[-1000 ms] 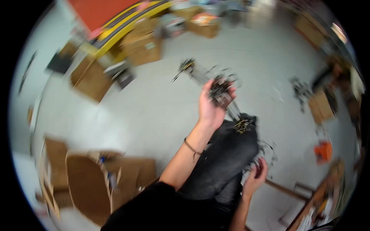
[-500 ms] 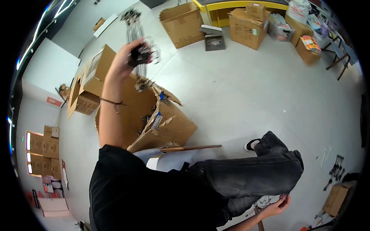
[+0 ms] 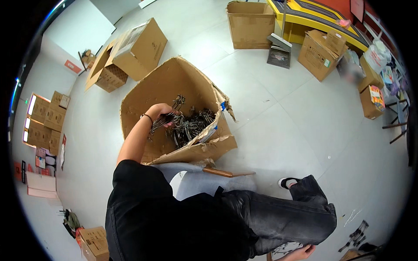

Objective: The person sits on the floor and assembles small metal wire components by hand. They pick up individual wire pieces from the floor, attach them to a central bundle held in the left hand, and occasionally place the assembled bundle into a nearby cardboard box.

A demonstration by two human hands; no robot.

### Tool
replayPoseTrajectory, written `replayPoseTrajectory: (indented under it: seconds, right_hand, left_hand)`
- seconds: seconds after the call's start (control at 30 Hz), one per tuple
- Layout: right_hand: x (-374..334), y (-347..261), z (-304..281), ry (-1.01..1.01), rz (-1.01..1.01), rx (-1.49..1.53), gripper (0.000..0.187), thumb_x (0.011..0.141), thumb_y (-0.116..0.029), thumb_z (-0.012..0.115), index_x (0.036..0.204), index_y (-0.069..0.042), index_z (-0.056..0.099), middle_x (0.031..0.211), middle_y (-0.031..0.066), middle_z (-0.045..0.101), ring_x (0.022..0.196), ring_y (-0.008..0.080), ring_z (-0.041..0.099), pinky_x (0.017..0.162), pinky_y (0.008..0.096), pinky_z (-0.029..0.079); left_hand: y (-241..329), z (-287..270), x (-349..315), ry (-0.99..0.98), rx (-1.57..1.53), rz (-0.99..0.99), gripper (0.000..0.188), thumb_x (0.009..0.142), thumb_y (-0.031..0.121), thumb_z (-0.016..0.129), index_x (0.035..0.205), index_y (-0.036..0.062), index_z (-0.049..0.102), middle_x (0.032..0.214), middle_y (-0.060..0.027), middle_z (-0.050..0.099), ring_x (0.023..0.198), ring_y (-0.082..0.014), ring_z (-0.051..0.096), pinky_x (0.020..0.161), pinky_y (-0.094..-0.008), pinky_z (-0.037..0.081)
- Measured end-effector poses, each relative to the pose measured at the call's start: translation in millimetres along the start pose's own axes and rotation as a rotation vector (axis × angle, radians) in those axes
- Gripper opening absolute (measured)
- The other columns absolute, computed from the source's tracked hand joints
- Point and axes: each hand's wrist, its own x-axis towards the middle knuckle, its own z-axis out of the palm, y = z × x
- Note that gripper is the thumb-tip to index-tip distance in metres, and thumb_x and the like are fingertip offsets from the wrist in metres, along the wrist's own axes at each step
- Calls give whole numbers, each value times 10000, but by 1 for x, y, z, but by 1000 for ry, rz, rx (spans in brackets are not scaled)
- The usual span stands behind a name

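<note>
My left hand (image 3: 161,112) reaches into a large torn cardboard box (image 3: 148,93), closed around a bundle of metal clip hangers (image 3: 158,123). The bundle is tilted, with its dark ends sticking out on both sides of my fist. Beneath and right of that hand, a tangled pile of similar hangers (image 3: 191,128) lies in the box. My right hand (image 3: 303,252) is at the lower edge beside my trouser leg, fingers curled. Thin wire pieces (image 3: 284,248) show next to it, partly hidden by my leg; what the fingers hold is unclear.
A grey chair (image 3: 202,180) with wooden arms adjoins the box. More cartons (image 3: 141,45) stand beyond it at left, and an open carton (image 3: 250,28) stands at the back near a yellow platform (image 3: 300,19). Several hangers (image 3: 355,237) lie on the floor at lower right.
My left hand has come down from above the box's far side into it, still gripping the hangers. The view has shifted, showing more of the box interior. My right hand sits lower in view.
</note>
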Motion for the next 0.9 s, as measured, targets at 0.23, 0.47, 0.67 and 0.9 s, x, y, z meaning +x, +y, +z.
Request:
replayPoseTrajectory:
  seconds: [0.23,0.47,0.67,0.9]
  right_hand:
    - [10,-25,-7,-14,-99,-144,238,940,-93,634,1033,124,661,960,255,678,869,335,625,856,431,522]
    - [6,-38,-2,-85,-96,-153,247,937,-102,644,1026,128,664,984,264,684,901,348,651,883,436,532]
    - [14,-74,-28,-317,190,-27,271,1010,-148,552,1176,59,605,1119,133,659,1060,260,635,954,393,503]
    - [39,-320,-139,-1331,-850,712,306,914,-224,719,1000,68,689,976,229,702,830,351,679,779,451,546]
  left_hand:
    - [3,-6,121,-66,-241,18,507,1004,481,575,978,-22,631,834,-157,714,680,-304,693,644,-487,605]
    - [-46,-49,166,310,730,282,259,920,220,624,919,-21,721,755,-168,730,646,-257,723,533,-409,560]
    - [58,-13,50,237,701,391,472,964,279,540,572,62,690,517,-55,643,439,-172,599,435,-342,475]
    - [195,61,-154,426,606,1114,364,988,212,602,714,-26,639,522,-60,538,462,-138,526,455,-336,396]
